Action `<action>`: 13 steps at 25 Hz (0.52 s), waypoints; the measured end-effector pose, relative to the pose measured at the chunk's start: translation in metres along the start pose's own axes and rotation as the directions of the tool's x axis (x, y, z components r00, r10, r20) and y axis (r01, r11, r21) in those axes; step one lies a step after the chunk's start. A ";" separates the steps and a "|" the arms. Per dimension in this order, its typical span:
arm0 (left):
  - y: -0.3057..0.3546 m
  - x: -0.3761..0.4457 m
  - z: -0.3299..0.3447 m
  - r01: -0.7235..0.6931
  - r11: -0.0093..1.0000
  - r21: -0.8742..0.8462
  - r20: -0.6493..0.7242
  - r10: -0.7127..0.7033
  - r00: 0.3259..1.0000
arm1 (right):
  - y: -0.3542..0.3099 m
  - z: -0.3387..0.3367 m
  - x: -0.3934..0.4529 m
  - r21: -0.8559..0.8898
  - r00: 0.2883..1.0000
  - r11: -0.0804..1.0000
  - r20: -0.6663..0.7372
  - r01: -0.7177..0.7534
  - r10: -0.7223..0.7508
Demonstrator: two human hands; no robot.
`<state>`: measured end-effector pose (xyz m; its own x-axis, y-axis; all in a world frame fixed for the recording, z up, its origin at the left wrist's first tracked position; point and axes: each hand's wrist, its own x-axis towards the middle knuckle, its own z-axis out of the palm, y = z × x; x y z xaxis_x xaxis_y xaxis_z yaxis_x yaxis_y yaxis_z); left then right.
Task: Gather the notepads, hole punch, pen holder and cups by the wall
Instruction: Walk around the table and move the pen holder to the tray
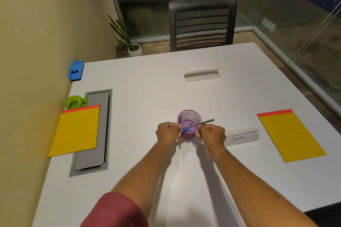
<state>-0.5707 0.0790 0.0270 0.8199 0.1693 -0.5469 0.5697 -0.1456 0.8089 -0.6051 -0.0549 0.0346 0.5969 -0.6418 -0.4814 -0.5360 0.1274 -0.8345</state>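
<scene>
I am sitting at the white table (147, 86), where one yellow notepad (75, 131) and the green hole punch (76, 101) are already lying by the wall, while the other yellow notepad (289, 135) is waiting far right. My left hand (167, 132) and right hand (212, 134) are gripping the purple mesh pen holder (189, 124) mid-table, pens inside. Next, I judge, it needs carrying upright toward the wall.
</scene>
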 end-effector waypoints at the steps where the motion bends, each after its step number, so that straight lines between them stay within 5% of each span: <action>1: 0.001 -0.003 -0.007 0.002 0.999 -0.037 -0.011 -0.002 1.000 | -0.003 0.003 -0.003 0.017 1.000 1.000 0.029 0.002 -0.003; 13: -0.017 -0.047 -0.118 -0.018 0.942 -0.336 -0.325 -0.099 0.940 | -0.014 0.072 -0.085 -0.037 0.933 0.992 0.346 0.117 -0.098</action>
<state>-0.6252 0.1889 0.0643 0.6963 0.4906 -0.5239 0.5027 0.1877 0.8439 -0.6057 0.0523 0.0679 0.8157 -0.3500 -0.4605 -0.4839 0.0231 -0.8748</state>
